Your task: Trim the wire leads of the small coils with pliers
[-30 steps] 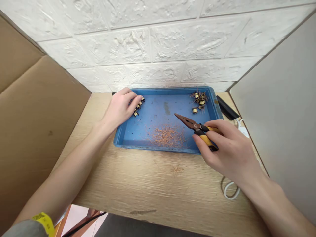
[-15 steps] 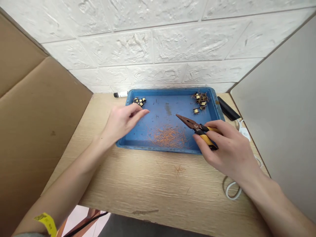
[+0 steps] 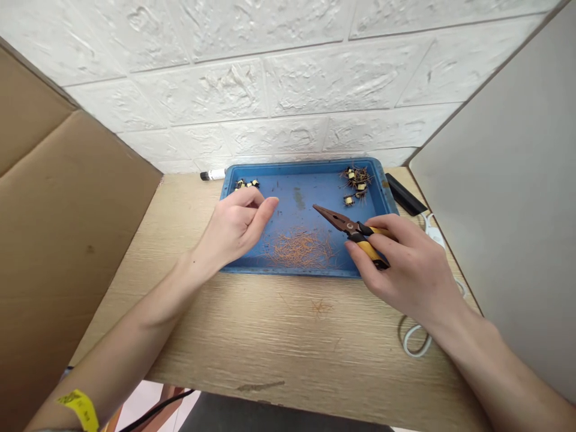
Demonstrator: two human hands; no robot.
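Observation:
A blue tray (image 3: 310,165) lies on the wooden table against the wall. My right hand (image 3: 407,273) grips the yellow-and-black handles of needle-nose pliers (image 3: 347,227), jaws closed and pointing left over the tray. My left hand (image 3: 236,225) hovers over the tray's left part, fingers loosely extended, nothing visible in them. A small group of black-and-yellow coil parts (image 3: 246,183) sits in the tray's far left corner. More such parts with copper leads (image 3: 356,180) lie in the far right corner. A heap of cut copper wire bits (image 3: 299,249) covers the tray's near middle.
A marker (image 3: 212,174) lies behind the tray's left corner. A black bar (image 3: 402,194) and a white cable (image 3: 416,339) lie to the right. Cardboard (image 3: 58,210) walls the left side, a grey panel (image 3: 508,180) the right. A few wire scraps (image 3: 320,308) rest on the table.
My left hand left the coil parts in the far left corner and drew back toward the tray's middle. My right hand with the pliers stayed nearly still.

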